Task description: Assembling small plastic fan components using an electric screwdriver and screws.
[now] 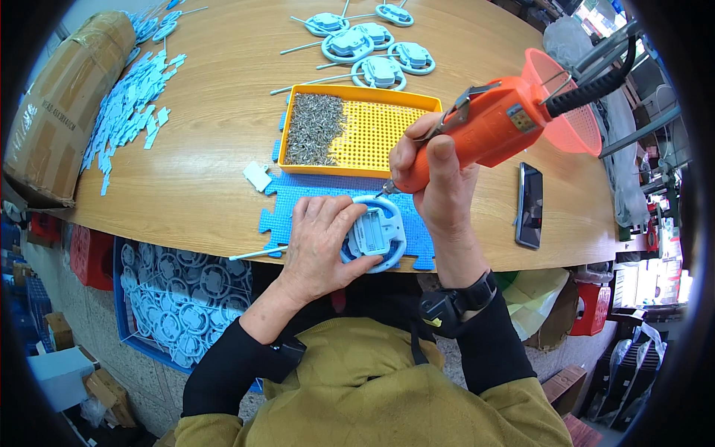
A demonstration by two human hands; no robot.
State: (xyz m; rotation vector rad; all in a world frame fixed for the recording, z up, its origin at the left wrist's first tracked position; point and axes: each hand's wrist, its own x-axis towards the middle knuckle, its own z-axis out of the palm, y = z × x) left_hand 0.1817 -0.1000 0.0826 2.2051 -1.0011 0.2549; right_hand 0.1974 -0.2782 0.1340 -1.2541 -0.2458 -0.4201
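Observation:
My right hand (441, 175) grips an orange electric screwdriver (484, 128), tilted so its bit points down and to the left. The bit tip meets the upper rim of a light blue plastic ring-shaped part (376, 232) with a battery compartment in its middle. My left hand (328, 242) holds that part down, fingers over its left side and thumb along its lower edge. Under it lies a blue foam mat (298, 195). A thin rod (257, 253) sticks out left from beneath my left hand. Beside the mat's upper left rests a small pale blue cover (258, 176).
Just beyond the mat stands a yellow tray (387, 134) with screws (313, 127) heaped on its left. Several similar ring parts (380, 72) lie farther back. Loose blue covers (130, 112) spread beside a cardboard box (71, 104). A phone (529, 205) lies right; a blue crate (123, 298) sits below left.

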